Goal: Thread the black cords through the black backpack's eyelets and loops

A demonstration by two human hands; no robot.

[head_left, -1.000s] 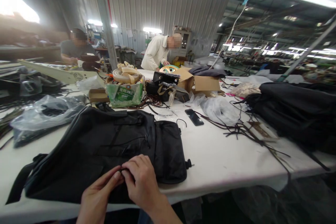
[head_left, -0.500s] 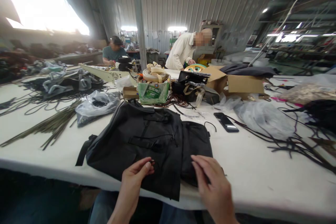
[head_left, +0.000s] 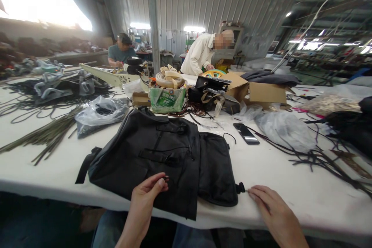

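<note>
A black bag [head_left: 122,162] lies on the white table in front of me, its flap [head_left: 216,170] folded out to the right. Over the bag's lower front, my left hand [head_left: 149,192] pinches a small dark piece, mostly hidden by thumb and forefinger; its kind cannot be made out. Past the flap's lower right corner, my right hand [head_left: 270,205] has its fingertips pressed together, beside a small black buckle [head_left: 240,188]. Something thin shows between the buckle and those fingertips, too small to name. A strap [head_left: 85,166] sticks out at the bag's left side.
A phone [head_left: 246,133], a clear plastic bag [head_left: 286,130] and black cords [head_left: 310,159] lie to the right. At the left are olive cords [head_left: 49,135] and another plastic bag [head_left: 101,112]. A green basket [head_left: 167,99] stands behind; two people work farther back.
My right hand has moved right, from over the flap to beyond its corner, uncovering the buckle. My left hand keeps its pinch over the bag. The view has shifted slightly.
</note>
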